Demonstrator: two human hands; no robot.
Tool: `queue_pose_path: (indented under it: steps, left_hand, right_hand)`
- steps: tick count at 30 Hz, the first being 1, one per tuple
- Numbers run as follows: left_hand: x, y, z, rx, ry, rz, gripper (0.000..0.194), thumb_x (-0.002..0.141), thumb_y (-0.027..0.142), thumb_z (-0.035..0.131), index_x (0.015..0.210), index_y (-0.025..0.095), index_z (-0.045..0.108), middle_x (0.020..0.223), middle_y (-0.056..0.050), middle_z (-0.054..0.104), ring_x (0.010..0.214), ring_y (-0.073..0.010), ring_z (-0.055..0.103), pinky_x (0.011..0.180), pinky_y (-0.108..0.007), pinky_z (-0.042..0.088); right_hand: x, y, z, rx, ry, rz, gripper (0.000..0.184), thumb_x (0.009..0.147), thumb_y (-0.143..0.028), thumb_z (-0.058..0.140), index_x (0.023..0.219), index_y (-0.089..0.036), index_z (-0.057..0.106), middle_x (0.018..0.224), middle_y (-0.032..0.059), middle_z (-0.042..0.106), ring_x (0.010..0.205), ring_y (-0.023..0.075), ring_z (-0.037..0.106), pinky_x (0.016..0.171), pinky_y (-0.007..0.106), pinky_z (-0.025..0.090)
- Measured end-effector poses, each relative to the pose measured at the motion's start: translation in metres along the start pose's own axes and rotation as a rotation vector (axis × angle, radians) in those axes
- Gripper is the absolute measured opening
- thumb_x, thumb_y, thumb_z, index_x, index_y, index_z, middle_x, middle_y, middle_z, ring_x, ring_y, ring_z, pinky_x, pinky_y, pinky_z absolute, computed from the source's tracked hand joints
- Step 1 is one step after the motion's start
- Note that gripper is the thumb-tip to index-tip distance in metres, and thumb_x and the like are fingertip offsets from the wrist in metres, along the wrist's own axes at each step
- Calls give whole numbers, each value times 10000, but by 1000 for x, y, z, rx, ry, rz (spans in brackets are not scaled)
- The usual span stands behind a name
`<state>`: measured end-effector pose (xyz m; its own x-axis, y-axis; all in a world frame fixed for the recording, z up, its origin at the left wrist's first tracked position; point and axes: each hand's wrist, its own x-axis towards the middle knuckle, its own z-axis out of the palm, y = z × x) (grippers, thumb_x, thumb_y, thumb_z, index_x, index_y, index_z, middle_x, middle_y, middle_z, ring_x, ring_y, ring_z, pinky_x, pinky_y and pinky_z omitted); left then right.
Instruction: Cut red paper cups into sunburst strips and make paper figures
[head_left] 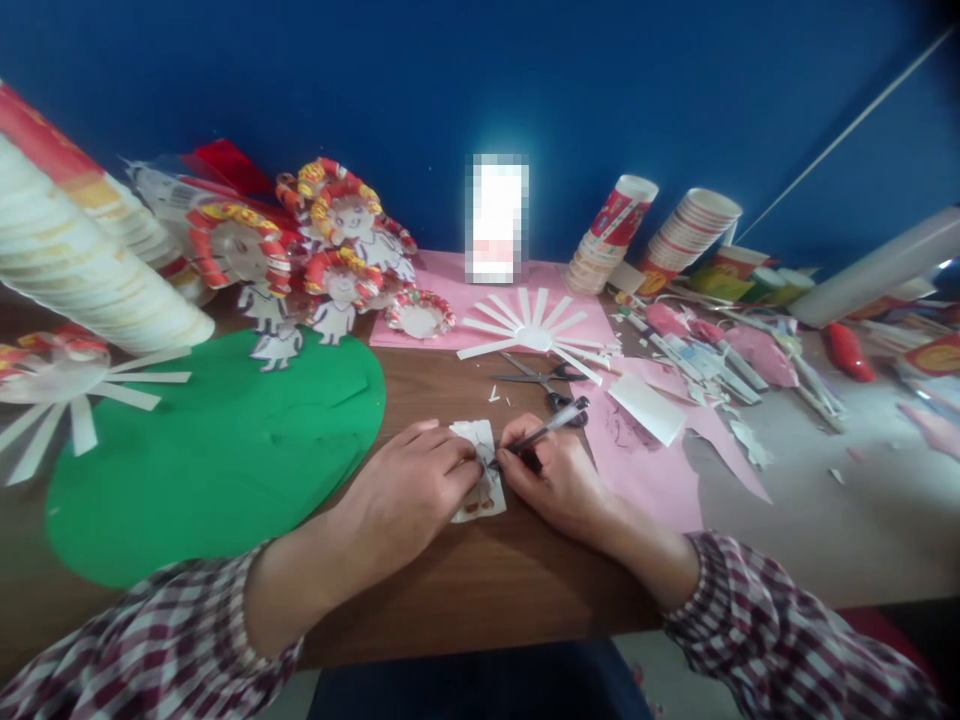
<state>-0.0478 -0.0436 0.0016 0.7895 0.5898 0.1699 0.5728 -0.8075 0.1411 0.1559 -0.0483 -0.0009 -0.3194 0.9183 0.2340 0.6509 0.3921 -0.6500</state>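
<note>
My right hand (559, 475) is closed around a pen (553, 422) with a clear barrel and a dark end. The pen's tip meets a small piece of white paper (491, 500) lying on the table. Dark drawn lines and brown-orange marks show on this paper. Flat across its left side rests my left hand (424, 475), fingers close together and pressing it down; the fingertips partly cover the drawing. Just beyond my right hand lie black-handled scissors (544, 378), partly behind the pen.
A green sheet (217, 470) lies left, pink paper (637, 470) right. Cut-out figures with red-yellow rings (341, 290) stand behind the green sheet. A white fan-cut cup (534, 335), stacked paper cups (611, 235) and a lit, blurred screen (497, 215) are at the back. Scraps and markers (712, 360) clutter the right.
</note>
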Motion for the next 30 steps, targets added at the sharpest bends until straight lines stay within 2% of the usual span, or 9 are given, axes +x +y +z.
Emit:
queue_pose_path:
  steps: [18,23,30]
  left_hand:
    - [-1,-2,2,-15,1,10,172,910,155,474,997,176,621,986,-60,639,963,-217,569,946,-430,411]
    - [-2,-1,0,-2,1,14,198,891,150,503,1044,207,613,986,-59,617,946,-221,553,890,-410,437]
    - [-2,-1,-2,3,0,-17,153,886,196,523,972,226,646,971,-70,599,902,-219,543,821,-386,452]
  right_hand:
    - [0,0,-2,41,-39,31,16,826,-201,555,826,-201,539,643,-13,602,572,141,583,568,232,432]
    - [-1,0,-1,52,-43,39,27,831,-216,556,827,-203,532,657,-6,612,602,147,596,593,236,448]
    - [1,-1,-2,62,-33,38,28,821,-205,560,834,-199,536,633,-20,592,565,133,570,570,227,427]
